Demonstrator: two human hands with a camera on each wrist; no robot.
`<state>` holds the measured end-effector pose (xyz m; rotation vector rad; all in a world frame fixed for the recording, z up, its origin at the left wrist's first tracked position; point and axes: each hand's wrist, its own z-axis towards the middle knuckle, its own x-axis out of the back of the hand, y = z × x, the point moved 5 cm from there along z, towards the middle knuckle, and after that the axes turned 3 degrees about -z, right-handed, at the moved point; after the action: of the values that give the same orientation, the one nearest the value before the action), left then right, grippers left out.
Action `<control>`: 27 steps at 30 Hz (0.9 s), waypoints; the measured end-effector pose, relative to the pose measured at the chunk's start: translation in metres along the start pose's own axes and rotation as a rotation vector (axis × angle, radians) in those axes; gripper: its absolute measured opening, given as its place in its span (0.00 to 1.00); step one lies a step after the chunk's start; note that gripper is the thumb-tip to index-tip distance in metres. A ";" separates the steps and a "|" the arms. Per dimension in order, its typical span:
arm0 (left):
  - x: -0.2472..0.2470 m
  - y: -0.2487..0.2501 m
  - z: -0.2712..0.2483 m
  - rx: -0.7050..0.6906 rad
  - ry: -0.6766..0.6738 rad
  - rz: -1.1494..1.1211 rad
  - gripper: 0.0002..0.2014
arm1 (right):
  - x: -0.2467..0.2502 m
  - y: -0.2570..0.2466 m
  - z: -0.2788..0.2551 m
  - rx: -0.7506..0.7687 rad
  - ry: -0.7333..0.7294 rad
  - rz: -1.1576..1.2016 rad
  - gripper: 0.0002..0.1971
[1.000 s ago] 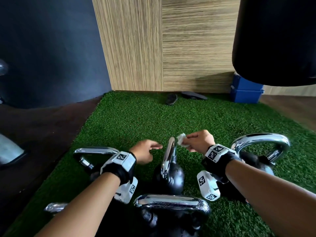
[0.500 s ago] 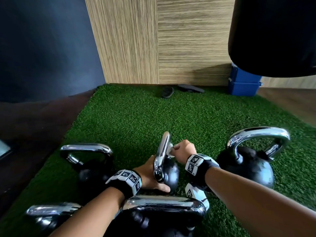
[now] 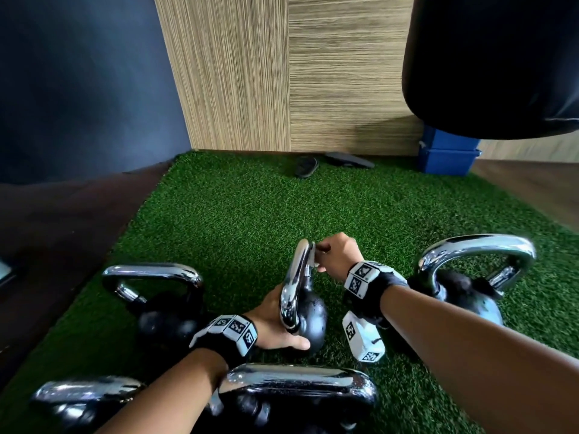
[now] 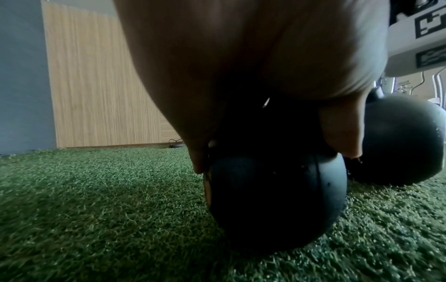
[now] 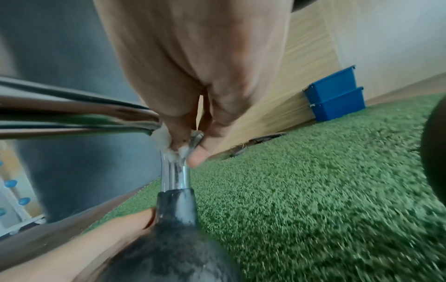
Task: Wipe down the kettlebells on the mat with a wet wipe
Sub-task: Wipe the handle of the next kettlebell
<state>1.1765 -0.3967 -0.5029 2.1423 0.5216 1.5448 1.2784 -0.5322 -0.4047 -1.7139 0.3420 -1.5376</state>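
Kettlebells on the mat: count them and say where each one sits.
5. A small kettlebell in the centre, held by both hands; one at left; one at right; two nearest the camera, bottom centre and bottom left. More may lie out of view.

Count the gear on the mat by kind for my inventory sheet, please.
Kettlebells: 5
Sandals: 2
Wipes: 1, pinched in the right hand
Blue bins: 2, stacked at the mat's edge
Total: 10
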 end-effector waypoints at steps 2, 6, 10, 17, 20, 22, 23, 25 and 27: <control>0.002 -0.001 0.001 0.017 -0.006 -0.057 0.55 | 0.009 -0.012 -0.001 0.121 0.040 -0.064 0.08; 0.005 -0.005 0.004 0.053 -0.041 -0.090 0.56 | 0.015 -0.034 -0.018 0.376 0.148 -0.241 0.08; 0.011 -0.004 0.006 0.071 -0.040 -0.116 0.52 | 0.013 -0.039 -0.021 0.389 0.100 -0.369 0.11; 0.020 0.002 0.011 0.076 -0.028 -0.156 0.49 | 0.006 -0.060 -0.040 0.651 0.027 -0.472 0.09; 0.025 0.004 0.010 0.045 0.007 -0.220 0.47 | 0.002 -0.072 -0.053 0.804 -0.008 -0.497 0.08; 0.027 0.005 0.010 0.015 0.046 -0.254 0.48 | 0.004 -0.083 -0.049 0.818 -0.014 -0.546 0.08; 0.027 0.004 0.010 0.021 0.053 -0.262 0.47 | 0.006 -0.088 -0.046 0.806 -0.020 -0.558 0.08; 0.027 0.001 0.010 0.033 0.063 -0.297 0.33 | 0.006 -0.093 -0.047 0.792 -0.047 -0.567 0.09; 0.028 0.000 0.010 -0.007 0.065 -0.322 0.23 | 0.000 -0.095 -0.057 0.821 -0.071 -0.581 0.08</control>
<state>1.1941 -0.3826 -0.4841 1.8952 0.8357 1.4348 1.1975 -0.4916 -0.3417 -1.2240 -0.7974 -1.6615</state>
